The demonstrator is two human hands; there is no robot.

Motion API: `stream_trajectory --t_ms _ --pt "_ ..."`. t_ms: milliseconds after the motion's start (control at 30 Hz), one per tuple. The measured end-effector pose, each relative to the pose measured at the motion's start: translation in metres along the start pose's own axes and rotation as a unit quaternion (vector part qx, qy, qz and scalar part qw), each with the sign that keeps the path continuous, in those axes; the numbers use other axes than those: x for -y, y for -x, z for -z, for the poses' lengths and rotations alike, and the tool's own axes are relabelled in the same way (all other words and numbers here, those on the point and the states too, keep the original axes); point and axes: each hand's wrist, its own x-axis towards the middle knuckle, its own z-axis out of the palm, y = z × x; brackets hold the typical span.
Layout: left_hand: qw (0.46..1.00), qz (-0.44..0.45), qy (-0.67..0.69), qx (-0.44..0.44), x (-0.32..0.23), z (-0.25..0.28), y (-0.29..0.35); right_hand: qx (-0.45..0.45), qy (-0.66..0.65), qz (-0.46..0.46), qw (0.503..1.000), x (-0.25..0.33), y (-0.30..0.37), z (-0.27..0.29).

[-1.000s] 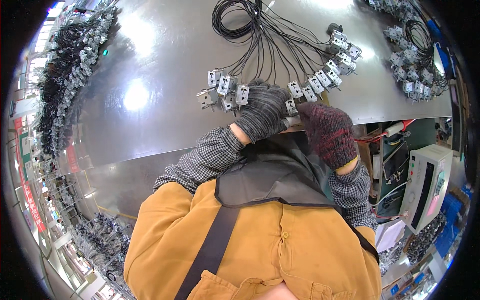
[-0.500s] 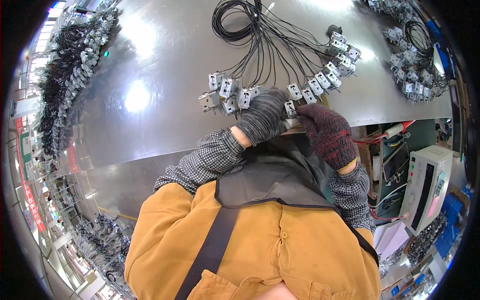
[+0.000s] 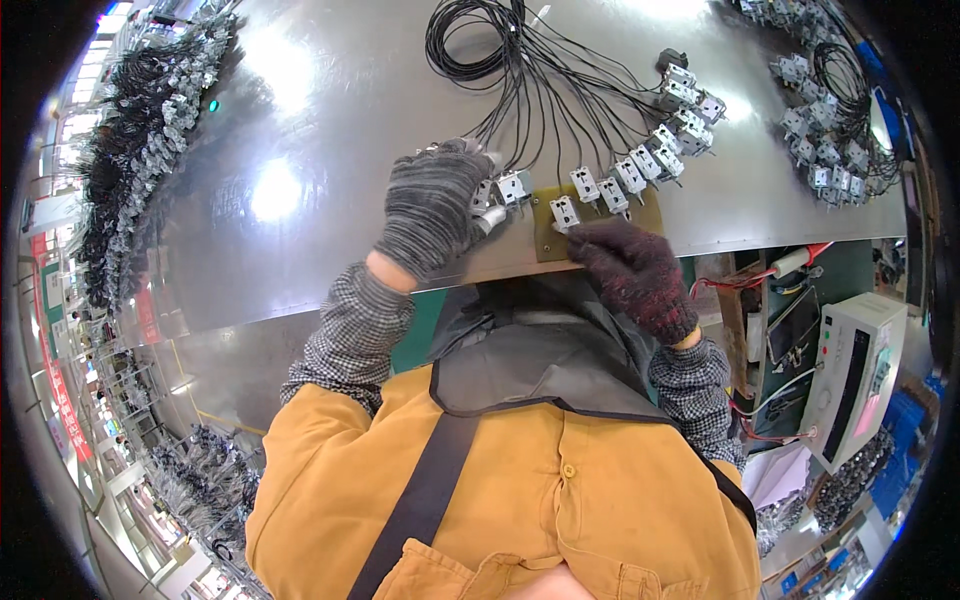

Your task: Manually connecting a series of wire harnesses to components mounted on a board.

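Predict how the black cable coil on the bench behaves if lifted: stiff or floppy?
Likely floppy: the black cable coil bends into tight loops and its thin strands fan out loosely. Probably end-heavy, since bulky metal housings sit at the strand ends. Those may slide while trailing, as the metal benchtop looks smooth and shiny.

Two gloved hands at small metal boxes with black cables on a table

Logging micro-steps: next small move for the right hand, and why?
Probably close the right hand on the leftmost block over the brown plate: it's right at that block's lower edge, while the left hand is busy at other blocks.
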Motion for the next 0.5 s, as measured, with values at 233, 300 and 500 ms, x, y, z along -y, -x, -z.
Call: stream_trajectory --t_ms 233,300,500 --pt "0.94 -0.082 0.276 -0.184 -0.011 0.008 -0.015 0.035 0.096 0.047 0.994 -0.015 0.006 -0.031" --pt "0.914 -0.108 0.318 -0.228 -0.027 -0.002 -0.024 -0.001 0.167 0.072 0.983 -0.016 0.005 -0.029" --pt "0.95 -0.087 0.242 -0.178 -0.071 -0.057 -0.027 -0.065 0.257 0.0 0.964 -0.027 0.001 0.013"
